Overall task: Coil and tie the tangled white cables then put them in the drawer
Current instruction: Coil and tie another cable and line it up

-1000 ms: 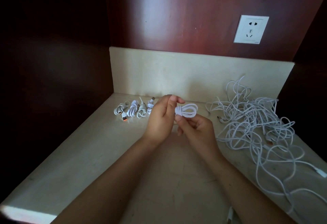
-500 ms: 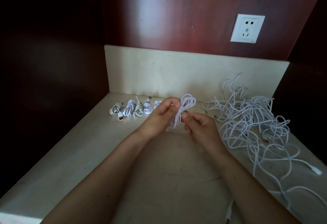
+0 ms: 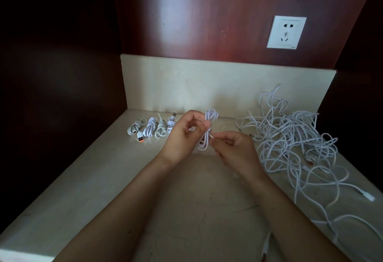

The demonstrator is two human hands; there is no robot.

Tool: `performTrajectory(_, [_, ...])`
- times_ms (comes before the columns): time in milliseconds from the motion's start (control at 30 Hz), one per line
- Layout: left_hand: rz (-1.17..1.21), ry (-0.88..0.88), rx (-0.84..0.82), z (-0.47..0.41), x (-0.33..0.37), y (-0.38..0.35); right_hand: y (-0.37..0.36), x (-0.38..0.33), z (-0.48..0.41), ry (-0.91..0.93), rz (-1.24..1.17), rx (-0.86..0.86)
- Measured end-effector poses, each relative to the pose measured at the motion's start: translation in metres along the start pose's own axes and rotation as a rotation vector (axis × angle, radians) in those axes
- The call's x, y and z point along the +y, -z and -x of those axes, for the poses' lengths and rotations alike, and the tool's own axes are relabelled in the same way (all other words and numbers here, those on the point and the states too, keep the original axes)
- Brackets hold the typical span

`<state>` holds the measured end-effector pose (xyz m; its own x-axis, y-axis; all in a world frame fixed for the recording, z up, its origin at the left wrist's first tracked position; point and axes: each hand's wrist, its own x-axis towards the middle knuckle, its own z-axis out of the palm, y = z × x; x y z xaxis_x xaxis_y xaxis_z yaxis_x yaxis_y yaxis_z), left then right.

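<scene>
A coiled white cable [image 3: 208, 129] stands upright between my hands above the beige countertop [image 3: 103, 179]. My left hand [image 3: 184, 135] pinches the coil at its middle. My right hand [image 3: 234, 149] holds the cable's loose end just right of the coil. Several coiled and tied white cables [image 3: 154, 127] lie in a row at the back left, one with an orange-tipped plug. A big tangle of white cables [image 3: 290, 141] covers the right side of the counter. No drawer is in view.
A low beige backsplash [image 3: 207, 87] and red-brown wood walls enclose the counter. A white wall socket [image 3: 286, 32] sits on the back wall at upper right. Loose cable ends trail to the counter's right front edge [image 3: 362, 195].
The coil has turned from lying sideways to standing upright. My right hand has drawn back to the right with the cable's loose end.
</scene>
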<state>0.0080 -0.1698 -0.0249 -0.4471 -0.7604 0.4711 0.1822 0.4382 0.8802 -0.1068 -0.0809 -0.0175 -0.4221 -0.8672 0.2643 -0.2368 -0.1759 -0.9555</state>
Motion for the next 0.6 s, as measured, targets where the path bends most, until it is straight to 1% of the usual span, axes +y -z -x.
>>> performTrajectory(100, [-0.036, 0.028, 0.062, -0.002, -0.005, 0.004, 0.004, -0.003, 0.000, 0.049, 0.002, 0.037])
performTrajectory(233, [0.012, 0.051, 0.096, -0.003, -0.006, 0.003, 0.004, -0.005, 0.002, 0.040, -0.049, -0.041])
performTrajectory(300, [0.111, 0.071, 0.080, -0.004, -0.005, 0.001, 0.003, -0.008, 0.004, 0.007, -0.096, -0.070])
performTrajectory(367, [0.199, 0.105, 0.021, -0.003, -0.005, 0.001, 0.004, -0.012, 0.004, -0.040, -0.175, -0.093])
performTrajectory(433, [0.208, 0.123, -0.025, -0.003, -0.004, 0.000, 0.005, -0.015, 0.003, -0.087, -0.267, -0.122])
performTrajectory(500, [0.188, 0.123, -0.020, -0.002, -0.003, -0.001, 0.007, -0.016, 0.003, -0.080, -0.339, -0.162])
performTrajectory(600, [0.172, 0.118, 0.011, -0.001, 0.002, -0.001, 0.008, -0.016, 0.005, -0.013, -0.309, -0.181])
